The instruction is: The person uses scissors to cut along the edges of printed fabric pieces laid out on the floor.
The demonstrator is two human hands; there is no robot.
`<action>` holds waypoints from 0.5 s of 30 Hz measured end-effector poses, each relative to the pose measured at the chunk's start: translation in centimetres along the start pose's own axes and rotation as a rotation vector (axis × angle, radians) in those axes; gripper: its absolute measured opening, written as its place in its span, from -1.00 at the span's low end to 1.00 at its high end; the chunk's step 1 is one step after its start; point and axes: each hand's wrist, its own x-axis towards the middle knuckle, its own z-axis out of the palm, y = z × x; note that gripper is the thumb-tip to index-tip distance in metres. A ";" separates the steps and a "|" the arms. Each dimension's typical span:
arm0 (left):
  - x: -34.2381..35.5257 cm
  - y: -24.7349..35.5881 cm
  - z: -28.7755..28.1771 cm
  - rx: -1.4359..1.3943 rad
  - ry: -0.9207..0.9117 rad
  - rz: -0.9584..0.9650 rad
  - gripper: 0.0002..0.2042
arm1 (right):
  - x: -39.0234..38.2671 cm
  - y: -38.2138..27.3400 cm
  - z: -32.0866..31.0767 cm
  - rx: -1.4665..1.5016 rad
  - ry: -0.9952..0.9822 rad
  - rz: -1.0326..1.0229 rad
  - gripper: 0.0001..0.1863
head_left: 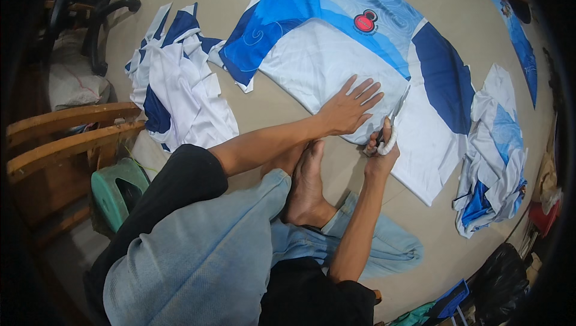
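A large piece of white and blue printed fabric (324, 47) with a red round emblem lies spread on the floor in front of me. My left hand (348, 108) rests flat on its white part, fingers spread. Close beside it, my right hand (382, 149) grips a pair of scissors (390, 140) whose handles look wrapped in white. The blades point away from me, at the fabric's white area below the blue print. Part of the blades is hard to make out against the cloth.
Crumpled white and navy fabric (180, 86) lies to the left, and another white and blue heap (495, 152) to the right. At the left stand a wooden bench (72, 119), a green stool (120, 188) and a chair base (102, 20). A black plastic bag (501, 278) sits lower right.
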 end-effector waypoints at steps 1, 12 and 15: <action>-0.1 0.0 0.0 0.006 -0.007 -0.003 -0.36 | 0.3 0.1 0.2 -0.007 0.002 -0.009 -0.57; -0.2 -0.2 0.0 0.006 -0.024 -0.006 -0.37 | 1.1 1.0 0.5 -0.075 0.002 -0.030 -0.54; -0.1 -0.1 0.0 0.018 -0.039 -0.013 -0.37 | 1.1 0.6 0.4 -0.077 0.011 -0.023 -0.55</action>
